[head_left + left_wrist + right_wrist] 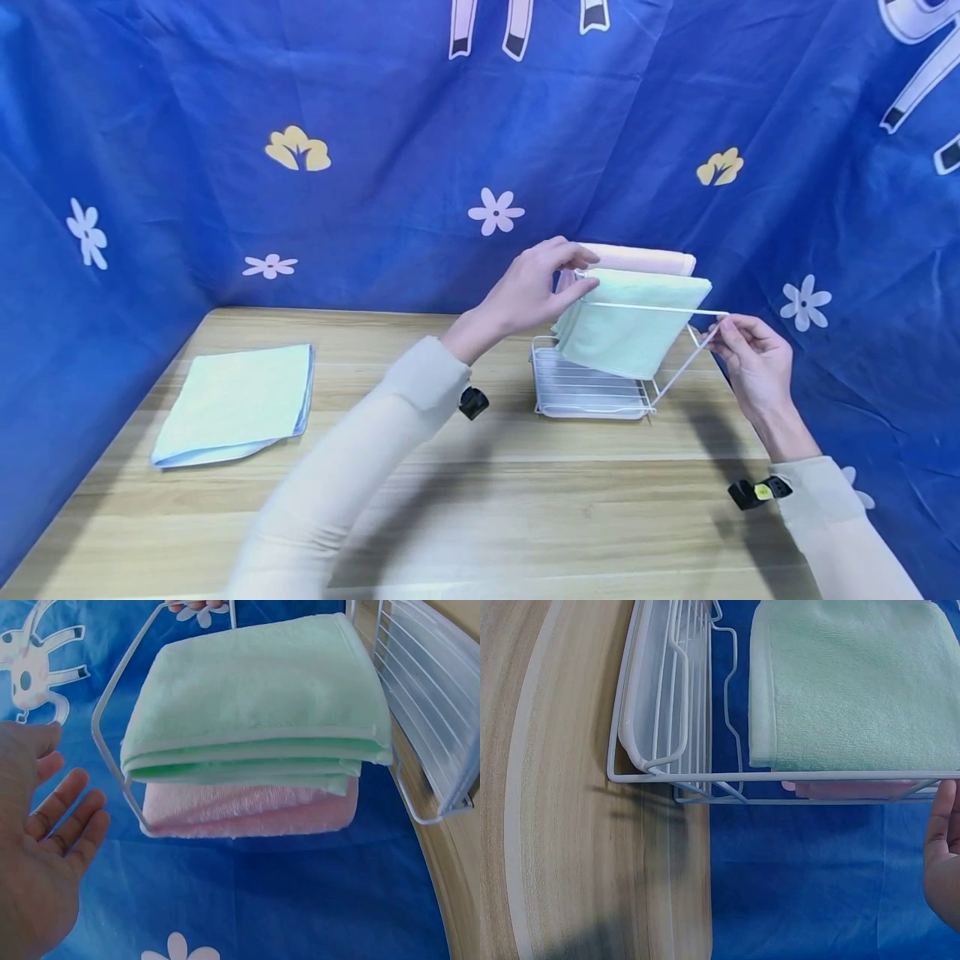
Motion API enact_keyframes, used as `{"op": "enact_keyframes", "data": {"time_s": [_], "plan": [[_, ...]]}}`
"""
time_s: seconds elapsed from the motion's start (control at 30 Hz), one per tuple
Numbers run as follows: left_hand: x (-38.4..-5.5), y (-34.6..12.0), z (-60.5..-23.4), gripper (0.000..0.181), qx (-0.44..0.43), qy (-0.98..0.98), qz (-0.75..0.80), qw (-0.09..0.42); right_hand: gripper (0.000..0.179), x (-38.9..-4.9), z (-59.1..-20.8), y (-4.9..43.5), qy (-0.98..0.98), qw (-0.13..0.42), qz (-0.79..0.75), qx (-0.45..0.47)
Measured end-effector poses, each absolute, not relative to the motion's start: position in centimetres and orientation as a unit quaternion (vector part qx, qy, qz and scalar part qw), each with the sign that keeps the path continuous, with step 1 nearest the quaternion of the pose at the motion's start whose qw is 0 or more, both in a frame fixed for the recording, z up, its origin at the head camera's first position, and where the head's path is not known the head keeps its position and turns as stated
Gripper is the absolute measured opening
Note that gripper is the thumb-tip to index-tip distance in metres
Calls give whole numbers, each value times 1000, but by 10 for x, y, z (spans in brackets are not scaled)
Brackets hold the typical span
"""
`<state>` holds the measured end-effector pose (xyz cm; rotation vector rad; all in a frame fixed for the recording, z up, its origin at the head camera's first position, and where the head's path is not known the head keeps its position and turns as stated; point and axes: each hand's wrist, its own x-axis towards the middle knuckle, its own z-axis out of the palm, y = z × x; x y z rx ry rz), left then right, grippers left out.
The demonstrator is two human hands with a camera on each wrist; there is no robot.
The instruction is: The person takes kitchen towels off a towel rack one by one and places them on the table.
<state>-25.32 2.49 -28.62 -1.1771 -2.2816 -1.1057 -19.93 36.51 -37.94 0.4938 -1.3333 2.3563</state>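
Note:
A white wire rack (678,372) stands on the table with a folded light green towel (645,321) draped over its upper frame. Behind the green one hangs a folded pink towel (247,810). My right hand (757,358) pinches the rack's upper right corner between thumb and fingers. At the rack's upper left, my left hand (536,283) hovers beside the green towel. The left wrist view shows that hand's fingers (67,817) loosely bent with nothing between them, apart from the cloth. In the right wrist view only part of my right hand (943,859) shows, at the wire.
Below the towels, a white tray (555,371) lies in the rack's base. A folded pale green cloth (236,400) with a bluish underside lies on the left of the wooden table (480,500). A blue patterned curtain (390,167) hangs close behind the rack and along both sides.

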Motion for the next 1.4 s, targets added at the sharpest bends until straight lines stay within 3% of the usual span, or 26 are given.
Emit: {"op": "enact_keyframes", "data": {"time_s": [0.87,1.4], "plan": [[-282,73,-275,39,-397,-862,-308,67,20,-200,-380,365,-468,191,842,189],[-288,84,-267,36,-376,-891,-255,10,19,-201,-381,366,-480,196,836,181]]}}
